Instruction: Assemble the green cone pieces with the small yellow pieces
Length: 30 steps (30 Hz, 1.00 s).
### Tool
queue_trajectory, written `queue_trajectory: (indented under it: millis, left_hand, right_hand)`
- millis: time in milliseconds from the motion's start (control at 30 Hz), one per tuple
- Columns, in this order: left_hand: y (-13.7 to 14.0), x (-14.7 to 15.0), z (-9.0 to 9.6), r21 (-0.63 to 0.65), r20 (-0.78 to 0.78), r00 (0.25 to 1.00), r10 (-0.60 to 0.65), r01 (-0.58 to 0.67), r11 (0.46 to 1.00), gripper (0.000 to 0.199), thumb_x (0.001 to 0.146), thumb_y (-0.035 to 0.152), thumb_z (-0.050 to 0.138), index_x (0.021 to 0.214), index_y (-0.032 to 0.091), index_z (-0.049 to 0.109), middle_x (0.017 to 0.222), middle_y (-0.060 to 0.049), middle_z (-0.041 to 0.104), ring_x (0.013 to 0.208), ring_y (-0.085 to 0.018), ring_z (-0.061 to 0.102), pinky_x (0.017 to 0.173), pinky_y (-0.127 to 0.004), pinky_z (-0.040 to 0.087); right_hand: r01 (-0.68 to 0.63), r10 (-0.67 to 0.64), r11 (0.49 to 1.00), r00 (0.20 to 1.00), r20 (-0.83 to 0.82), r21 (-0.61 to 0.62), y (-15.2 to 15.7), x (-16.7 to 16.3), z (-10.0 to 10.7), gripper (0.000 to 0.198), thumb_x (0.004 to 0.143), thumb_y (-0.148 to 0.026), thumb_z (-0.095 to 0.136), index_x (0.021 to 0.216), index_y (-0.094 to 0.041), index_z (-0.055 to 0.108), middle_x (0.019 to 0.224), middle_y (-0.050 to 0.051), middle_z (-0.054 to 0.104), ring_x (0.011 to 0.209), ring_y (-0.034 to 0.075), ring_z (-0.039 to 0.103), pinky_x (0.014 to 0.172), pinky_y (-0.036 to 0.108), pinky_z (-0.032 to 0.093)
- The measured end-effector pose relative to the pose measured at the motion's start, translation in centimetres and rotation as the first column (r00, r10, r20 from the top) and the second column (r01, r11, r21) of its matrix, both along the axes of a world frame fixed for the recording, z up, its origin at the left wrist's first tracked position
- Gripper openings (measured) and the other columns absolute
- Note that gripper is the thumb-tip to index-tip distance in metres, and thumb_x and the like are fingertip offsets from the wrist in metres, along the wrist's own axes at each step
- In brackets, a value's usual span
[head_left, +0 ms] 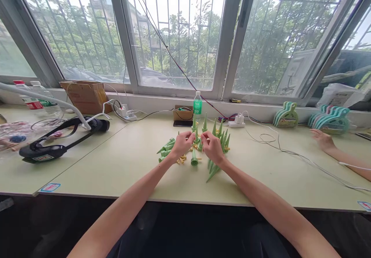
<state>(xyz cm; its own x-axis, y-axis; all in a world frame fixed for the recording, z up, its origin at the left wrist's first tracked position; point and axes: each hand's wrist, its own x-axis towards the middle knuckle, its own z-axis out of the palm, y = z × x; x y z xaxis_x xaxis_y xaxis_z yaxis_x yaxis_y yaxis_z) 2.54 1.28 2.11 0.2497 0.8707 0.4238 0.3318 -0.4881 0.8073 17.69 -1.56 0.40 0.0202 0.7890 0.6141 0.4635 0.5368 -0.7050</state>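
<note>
My left hand (183, 143) and my right hand (212, 146) face each other over the middle of the table, fingertips pinched close together. What they pinch is too small and partly hidden; a green cone tip shows between them. Several green plastic cone-shaped spikes (204, 123) stand upright behind and beside my hands. Below the fingertips, one hollow green spike (194, 158) lies with its open end toward me and a yellow piece at its side. More green spikes (165, 148) lie by my left hand, near small yellow pieces (181, 159). Another lying spike (213, 173) is under my right wrist.
A green-labelled bottle (197, 104) and a small cardboard box (183, 115) stand behind the spikes. At left are a black headset (59, 144) and a carton (84, 97). Cables (279, 144), green hangers (286, 115) and another person's hand (323, 140) are at right.
</note>
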Motion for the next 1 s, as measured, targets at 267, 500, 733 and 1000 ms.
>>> queue_trajectory:
  millis: [267,500,733,1000]
  left_hand:
    - [0.1,-0.2,-0.6,0.085,-0.324,0.944,0.059,-0.034,0.996,0.019,0.083,0.032,0.049,0.072,0.017,0.055,0.053,0.003,0.05,0.051,-0.011,0.044,0.053,-0.023,0.032]
    - [-0.6,-0.3,-1.0,0.13,-0.634,0.773,-0.004,0.111,0.985,0.017,0.082,0.034,0.056,0.079,0.019,0.065,0.06,0.0,0.058,0.058,-0.015,0.051,0.054,-0.024,0.032]
    - [-0.9,-0.2,-1.0,0.154,-0.709,0.704,-0.034,0.201,0.967,0.023,0.085,0.032,0.053,0.076,0.02,0.07,0.062,-0.003,0.06,0.061,-0.017,0.054,0.057,-0.026,0.036]
    - [-1.0,-0.2,-1.0,0.128,-0.73,0.676,-0.098,0.276,0.953,0.028,0.086,0.026,0.047,0.073,0.02,0.071,0.054,-0.002,0.057,0.055,-0.016,0.049,0.057,-0.026,0.035]
  right_hand:
    - [0.066,-0.066,0.996,0.998,0.001,0.059,0.0,0.0,-0.1,0.026,0.095,-0.04,0.04,0.086,-0.019,0.053,0.073,0.001,0.059,0.046,0.009,0.048,0.05,0.022,0.038]
    - [0.074,-0.077,0.994,0.997,0.03,0.078,0.0,-0.1,-0.1,0.027,0.095,-0.039,0.04,0.085,-0.018,0.054,0.073,0.0,0.059,0.049,0.009,0.05,0.053,0.022,0.039]
    - [0.053,-0.056,0.996,0.997,0.05,0.065,-0.2,-0.1,0.0,0.027,0.095,-0.039,0.04,0.083,-0.019,0.054,0.069,-0.001,0.056,0.046,0.009,0.046,0.052,0.022,0.037]
    - [0.021,-0.025,0.998,0.998,0.061,0.061,-0.1,-0.1,-0.2,0.025,0.095,-0.038,0.041,0.084,-0.019,0.053,0.069,-0.001,0.055,0.048,0.009,0.046,0.052,0.022,0.037]
